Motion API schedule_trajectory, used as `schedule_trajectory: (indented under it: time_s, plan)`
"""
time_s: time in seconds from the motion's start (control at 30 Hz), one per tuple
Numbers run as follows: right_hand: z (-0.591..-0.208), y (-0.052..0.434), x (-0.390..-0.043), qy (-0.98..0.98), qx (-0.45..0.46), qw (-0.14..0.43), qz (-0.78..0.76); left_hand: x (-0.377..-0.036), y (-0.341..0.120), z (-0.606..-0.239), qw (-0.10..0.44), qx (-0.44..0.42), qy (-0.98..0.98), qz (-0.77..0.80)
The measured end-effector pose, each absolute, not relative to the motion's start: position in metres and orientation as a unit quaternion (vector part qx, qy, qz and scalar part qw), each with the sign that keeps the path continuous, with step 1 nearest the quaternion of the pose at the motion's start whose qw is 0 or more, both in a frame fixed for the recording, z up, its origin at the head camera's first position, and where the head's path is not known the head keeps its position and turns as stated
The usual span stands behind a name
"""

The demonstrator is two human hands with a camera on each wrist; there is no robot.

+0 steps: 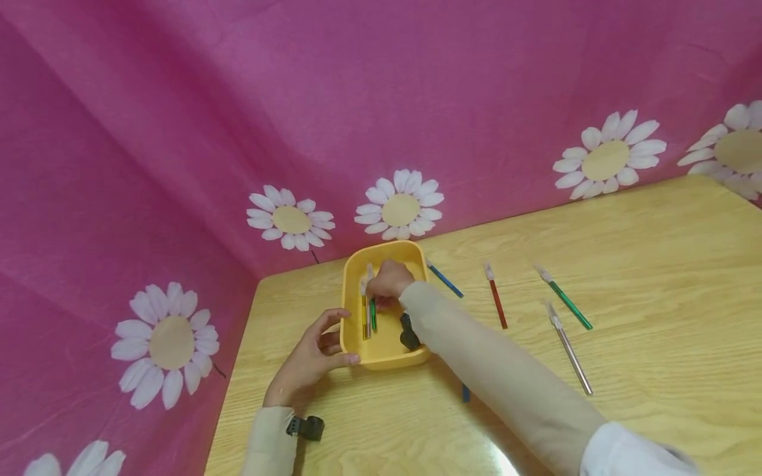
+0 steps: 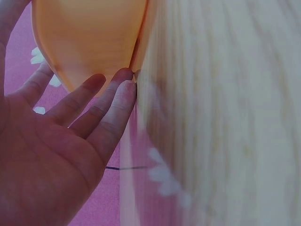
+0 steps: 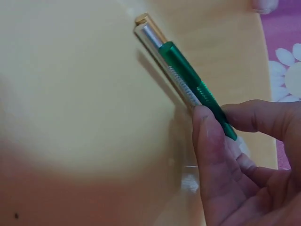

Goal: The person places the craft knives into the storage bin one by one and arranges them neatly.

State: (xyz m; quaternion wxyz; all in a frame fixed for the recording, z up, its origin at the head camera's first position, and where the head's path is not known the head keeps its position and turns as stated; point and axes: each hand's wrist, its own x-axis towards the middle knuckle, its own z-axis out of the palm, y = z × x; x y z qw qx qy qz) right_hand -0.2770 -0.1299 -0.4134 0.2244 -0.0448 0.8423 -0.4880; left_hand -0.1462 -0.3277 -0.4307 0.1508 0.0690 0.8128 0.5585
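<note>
The left hand (image 1: 309,360) rests with relaxed, nearly straight fingers against the outer wall of the yellow tray (image 1: 357,264), at about 8 o'clock of it. Inside the tray the right hand (image 1: 389,281) pinches the green pen (image 3: 188,77) between thumb and fingers; its capped end is hidden behind the fingers. Three pens lie together there: yellow, silver and green. On the table (image 1: 625,264), toward 3 o'clock, four more pens lie apart, and a fifth is mostly hidden under the sleeve.
</note>
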Motion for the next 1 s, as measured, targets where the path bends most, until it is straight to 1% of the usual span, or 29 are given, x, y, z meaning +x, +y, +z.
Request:
schedule_trajectory:
  time_s: [0.27, 0.63, 1.0]
  plan:
    - [-0.4176, -0.1347, -0.2794, 0.869, -0.053, 0.227, -0.436, -0.1469, -0.3268, -0.4294, 0.152, 0.052, 0.815, 0.557]
    - [-0.4150, -0.1344, -0.2753, 0.863, -0.044, 0.239, -0.442, -0.1433, -0.3242, -0.4290, 0.150, 0.023, 0.812, 0.564]
    - [-0.4170, -0.1348, -0.2767, 0.866, -0.043, 0.243, -0.435, -0.1449, -0.3260, -0.4302, 0.154, 0.051, 0.811, 0.562]
